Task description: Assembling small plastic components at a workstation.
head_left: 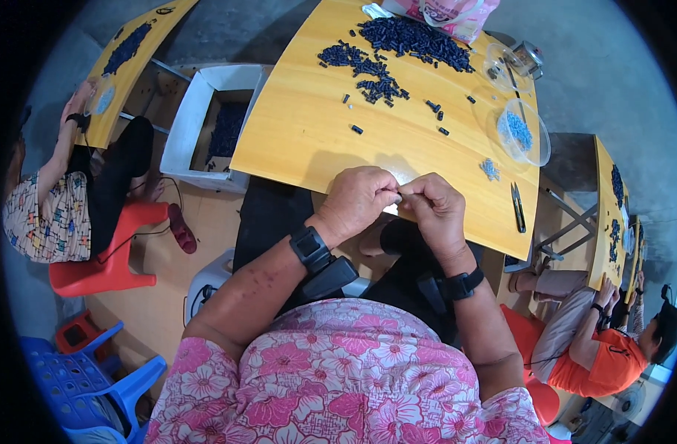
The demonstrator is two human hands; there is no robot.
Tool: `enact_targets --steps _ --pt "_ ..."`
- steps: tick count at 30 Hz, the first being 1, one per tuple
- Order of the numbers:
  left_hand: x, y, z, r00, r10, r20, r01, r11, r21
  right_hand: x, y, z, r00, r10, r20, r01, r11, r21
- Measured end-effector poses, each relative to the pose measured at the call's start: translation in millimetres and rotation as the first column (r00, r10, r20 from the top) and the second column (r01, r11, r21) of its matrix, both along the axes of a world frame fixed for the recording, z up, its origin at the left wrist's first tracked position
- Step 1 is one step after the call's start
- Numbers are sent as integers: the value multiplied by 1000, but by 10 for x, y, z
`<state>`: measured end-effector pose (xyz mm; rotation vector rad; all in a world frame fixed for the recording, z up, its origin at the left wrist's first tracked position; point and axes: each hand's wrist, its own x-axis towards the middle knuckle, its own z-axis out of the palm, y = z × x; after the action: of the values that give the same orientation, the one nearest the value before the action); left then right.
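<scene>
Over the near edge of the table [294, 148], my left hand [359, 201] and my right hand [436, 211] meet fingertip to fingertip. Both are closed in a pinch around something small and dark, mostly hidden by the fingers. Beyond them, a few short black cylindrical pieces [357, 129] lie loose on the wood. A large heap of the same black pieces [416, 41] covers the far side, with a smaller spread [379, 81] in front of it. Right of my right hand sits a little pile of pale blue-grey bits [489, 169], beside a slim dark tool with pointed tips [518, 209].
A clear round tub [540, 150] of small blue parts stands at the table's right edge, near a metal cup [529, 58]. A pink bag [457, 16] is at the back. Left of the table, a white box [181, 144] holds dark pieces. Other people sit at tables on both sides.
</scene>
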<state>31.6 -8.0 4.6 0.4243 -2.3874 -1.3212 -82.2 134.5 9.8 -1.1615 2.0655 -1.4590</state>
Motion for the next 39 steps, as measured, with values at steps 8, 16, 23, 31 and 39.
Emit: enact_targets --steps 8,16,23,31,39 --pt "-2 3 1 1000 -2 5 1 998 68 8 -12 4 856 -12 517 67 994 -87" --pt "-12 16 21 999 36 0 -35 981 193 -64 39 -54 819 7 574 64 993 -103" --pt "-17 0 19 1000 28 -6 -26 980 199 -64 31 -28 809 27 587 56 991 -123" --pt "-20 -5 4 1000 1 -12 2 979 206 -69 19 24 832 68 551 -1 993 -121" --pt "-1 -12 1 1000 -22 -8 23 968 250 -56 17 52 810 57 584 1 995 -99"
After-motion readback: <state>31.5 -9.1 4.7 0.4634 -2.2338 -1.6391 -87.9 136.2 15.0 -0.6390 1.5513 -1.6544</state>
